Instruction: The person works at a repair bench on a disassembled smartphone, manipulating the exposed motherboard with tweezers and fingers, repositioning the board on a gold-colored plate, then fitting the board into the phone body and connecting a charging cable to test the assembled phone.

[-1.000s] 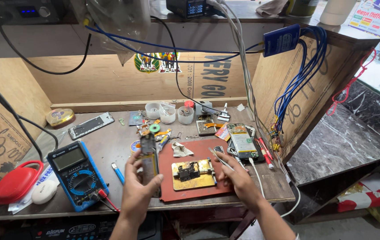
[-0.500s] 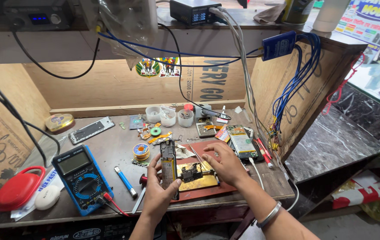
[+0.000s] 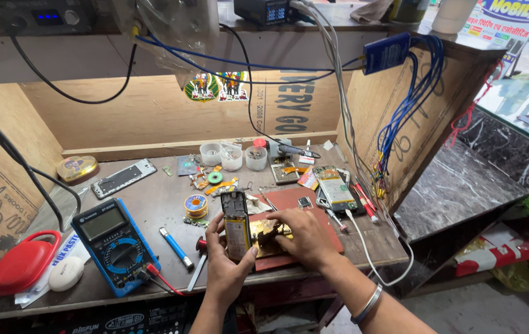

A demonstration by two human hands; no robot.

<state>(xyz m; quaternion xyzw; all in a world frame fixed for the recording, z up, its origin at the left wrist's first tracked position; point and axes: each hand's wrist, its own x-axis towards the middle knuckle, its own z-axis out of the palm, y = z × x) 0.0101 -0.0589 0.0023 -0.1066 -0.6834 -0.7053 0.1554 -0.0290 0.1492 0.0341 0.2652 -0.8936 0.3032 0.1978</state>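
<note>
Left hand: we've got fingers wrapped round an opened phone, held upright over the red mat.
Right hand: fingers curled onto the gold board (grip unclear).
Meter: left, well apart.

The multimeter is blue with a grey screen and black dial. Left of it lie a red case and a white oval. Right of it lie a blue pen and a dark red mat. Behind it sits a yellow solder spool, and beyond that, right, blue wires hang on tan wood.
</note>
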